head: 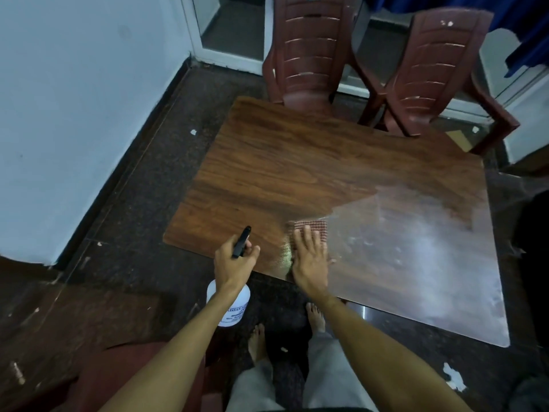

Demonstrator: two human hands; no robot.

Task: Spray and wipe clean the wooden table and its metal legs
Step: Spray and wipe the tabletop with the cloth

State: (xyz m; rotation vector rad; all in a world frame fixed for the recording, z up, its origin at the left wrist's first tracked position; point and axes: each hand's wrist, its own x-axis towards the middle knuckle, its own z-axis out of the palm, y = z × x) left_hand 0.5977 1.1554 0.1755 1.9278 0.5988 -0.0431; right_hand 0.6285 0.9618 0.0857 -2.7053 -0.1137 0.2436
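The wooden table (297, 162) fills the middle of the view; its right half looks hazy and wet, its left half dark and glossy. My left hand (233, 263) grips the black trigger head of a white spray bottle (234, 307), which hangs below the near table edge. My right hand (310, 260) presses flat, fingers straight, on a reddish checked cloth (312, 228) near the table's front edge. The metal legs are hidden under the top.
Two maroon plastic chairs (309, 52) (439, 72) stand at the table's far side. A white wall (74, 114) runs along the left. Dark speckled floor (133, 263) surrounds the table, with my bare feet (316, 316) by the near edge.
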